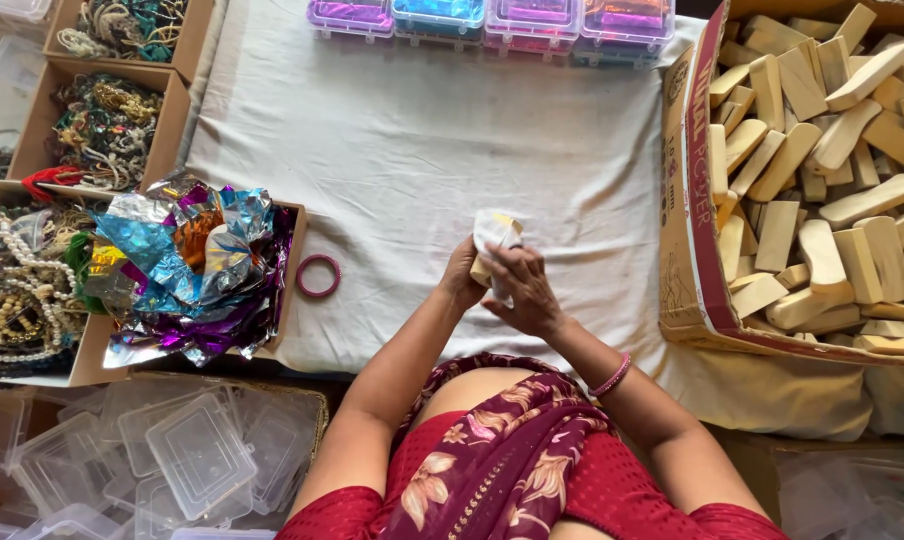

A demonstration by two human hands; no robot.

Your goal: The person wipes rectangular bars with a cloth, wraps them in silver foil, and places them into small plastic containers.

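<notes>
Both hands meet over the white cloth (412,150), which serves as the landmark. The left hand (462,277) and the right hand (524,290) are closed together on one wooden block (482,270), which is partly covered by a white wrapper (494,232). The block's lower end shows bare, so the wrapping appears under way, not complete.

Status, as judged:
- Four clear lidded boxes (492,20) with bright foil-coloured contents stand in a row at the cloth's far edge; these look finished.
- A large cardboard carton (687,250), with a red printed band on its flap, sits at the cloth's right edge, full of bare wooden blocks (822,150). Most stock appears unprocessed.
- Empty clear plastic boxes (197,455) lie below the cloth's left near corner.

At the cloth's left edge, an open carton holds crumpled coloured foil sheets (187,265); further left, cartons hold beaded strings (22,300). A red ring (318,276) lies on the cloth beside the foil.
</notes>
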